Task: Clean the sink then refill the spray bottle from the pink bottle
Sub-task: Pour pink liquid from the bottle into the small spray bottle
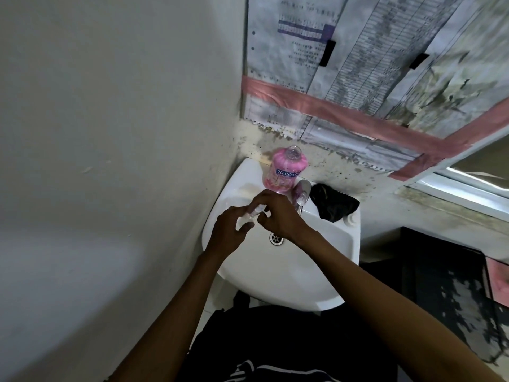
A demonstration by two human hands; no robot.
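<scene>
Corner of a washroom: plain white wall (110, 106) at left; at the back, stained printed paper sheets (358, 51) fixed with pink tape (330, 111). A white sink (316, 271) is mounted in the corner, with a metal drain (276, 239) at the bottom of its basin. A black cloth (334, 204) lies crumpled on the back right of the rim, beside the chrome tap (303, 193). The pink bottle (286, 169) stands upright and uncapped on the back rim, left of the tap. Both hands meet above the basin: the left hand (230, 230) curls round a small clear spray bottle (254, 212), while the fingers of the right hand (278, 213) pinch its top end. The bottle is mostly hidden by the fingers.
</scene>
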